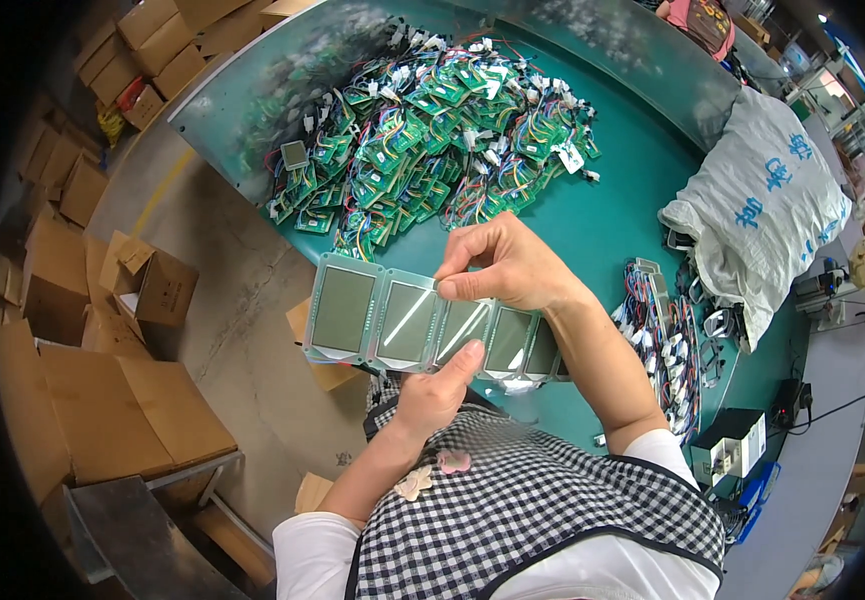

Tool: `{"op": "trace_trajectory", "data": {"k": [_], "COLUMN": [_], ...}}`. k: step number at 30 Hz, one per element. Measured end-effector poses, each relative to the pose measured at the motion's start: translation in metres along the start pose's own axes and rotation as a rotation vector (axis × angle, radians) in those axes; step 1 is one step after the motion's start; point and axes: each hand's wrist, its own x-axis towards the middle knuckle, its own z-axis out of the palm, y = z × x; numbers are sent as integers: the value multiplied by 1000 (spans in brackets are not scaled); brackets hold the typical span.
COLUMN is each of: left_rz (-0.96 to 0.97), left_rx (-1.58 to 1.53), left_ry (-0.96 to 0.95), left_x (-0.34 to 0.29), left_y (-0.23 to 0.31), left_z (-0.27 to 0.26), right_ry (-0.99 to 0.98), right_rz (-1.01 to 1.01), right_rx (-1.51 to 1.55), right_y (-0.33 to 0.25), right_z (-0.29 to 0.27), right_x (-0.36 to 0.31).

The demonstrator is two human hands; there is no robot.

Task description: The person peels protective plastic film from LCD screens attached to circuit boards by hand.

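Head view — our left hand [435,398] and right hand [515,265] pinch the display strip [450,325]; likely light, stiff, fragile — best held by its edges.

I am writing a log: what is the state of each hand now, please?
Left hand: closed, holding the strip of display boards.
Right hand: pinched closed at the strip's upper edge; what it grips is unclear.

Large blue characters [778,174] run across the white sack [761,235].
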Motion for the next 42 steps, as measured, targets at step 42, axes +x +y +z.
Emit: {"op": "trace_trajectory", "data": {"k": [42], "left_rz": [15], "left_rx": [-209], "left_ry": [207], "left_x": [39], "left_y": [-7], "left_z": [-38], "right_ry": [200], "right_rz": [300], "right_rx": [-34], "right_y": [82], "right_z": [-6], "right_x": [-91]}}
